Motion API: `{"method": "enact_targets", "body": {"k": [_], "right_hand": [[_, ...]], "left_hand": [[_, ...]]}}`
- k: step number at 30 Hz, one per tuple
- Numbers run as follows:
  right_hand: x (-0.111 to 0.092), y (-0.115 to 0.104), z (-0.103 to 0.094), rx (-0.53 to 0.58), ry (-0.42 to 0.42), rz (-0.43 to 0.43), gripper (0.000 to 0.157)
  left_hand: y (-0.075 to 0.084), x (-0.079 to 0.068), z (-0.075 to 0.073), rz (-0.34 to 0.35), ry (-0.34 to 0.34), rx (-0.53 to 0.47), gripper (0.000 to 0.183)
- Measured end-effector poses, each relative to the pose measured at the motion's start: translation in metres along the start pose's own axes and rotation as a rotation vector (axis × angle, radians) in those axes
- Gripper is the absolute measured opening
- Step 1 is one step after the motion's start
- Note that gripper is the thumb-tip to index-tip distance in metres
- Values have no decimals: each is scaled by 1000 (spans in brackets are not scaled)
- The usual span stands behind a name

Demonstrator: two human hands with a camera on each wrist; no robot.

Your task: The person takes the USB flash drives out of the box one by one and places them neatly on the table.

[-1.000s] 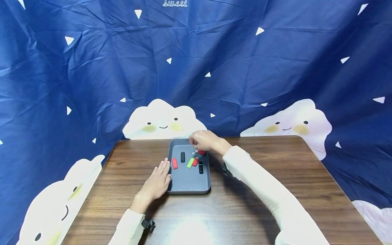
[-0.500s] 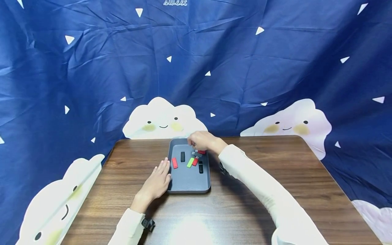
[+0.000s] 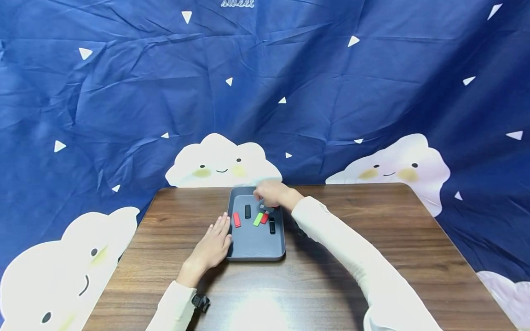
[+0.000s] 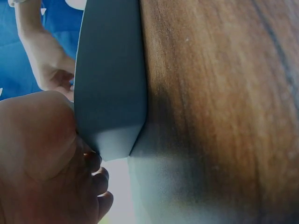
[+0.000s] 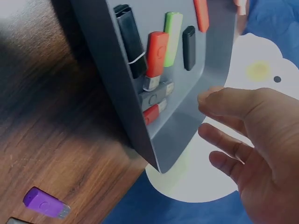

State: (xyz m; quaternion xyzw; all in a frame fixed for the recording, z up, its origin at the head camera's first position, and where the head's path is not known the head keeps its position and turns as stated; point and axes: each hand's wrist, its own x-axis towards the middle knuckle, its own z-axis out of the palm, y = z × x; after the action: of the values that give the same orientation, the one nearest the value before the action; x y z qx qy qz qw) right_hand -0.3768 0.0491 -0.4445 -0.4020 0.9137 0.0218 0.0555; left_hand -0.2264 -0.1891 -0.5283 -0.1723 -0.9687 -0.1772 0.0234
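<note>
Several USB sticks lie in a grey tray [image 3: 254, 248]: a red stick [image 3: 237, 220] at left, a small black stick [image 3: 247, 211], a green stick [image 3: 258, 219], and a longer black stick [image 3: 272, 225] at right. In the right wrist view another red stick [image 5: 157, 53] and a grey stick [image 5: 153, 95] touch, with a further red stick [image 5: 152, 114] in the back corner. My left hand [image 3: 212, 243] rests along the tray's left wall, fingers straight. Over the far wall my right hand [image 3: 271, 193] hovers, fingers loosely bent, nothing visible between them.
On the wooden table [image 3: 352, 239], right of the tray, lie a purple USB stick [image 5: 44, 202] and a dark item [image 5: 17, 220] cut off by the frame edge. A blue curtain [image 3: 314, 92] with printed clouds hangs behind the table.
My right hand and forearm have shifted slightly left, and the hand now covers the red stick at the back right in the head view. The left hand and tray stay put.
</note>
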Motion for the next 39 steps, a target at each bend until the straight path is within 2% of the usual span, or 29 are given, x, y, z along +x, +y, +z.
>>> {"method": "enact_targets", "body": {"k": [11, 25, 32, 39], "right_hand": [[1, 3, 11, -50, -22, -32, 31], [0, 1, 21, -175, -67, -45, 34], [0, 8, 28, -203, -93, -27, 40], [0, 12, 33, -217, -81, -31, 34]], "left_hand": [[1, 1, -1, -27, -39, 16, 60], [-1, 2, 0, -23, -29, 9, 59], [-14, 5, 10, -4, -21, 23, 60], [-8, 3, 6, -5, -19, 13, 61]]}}
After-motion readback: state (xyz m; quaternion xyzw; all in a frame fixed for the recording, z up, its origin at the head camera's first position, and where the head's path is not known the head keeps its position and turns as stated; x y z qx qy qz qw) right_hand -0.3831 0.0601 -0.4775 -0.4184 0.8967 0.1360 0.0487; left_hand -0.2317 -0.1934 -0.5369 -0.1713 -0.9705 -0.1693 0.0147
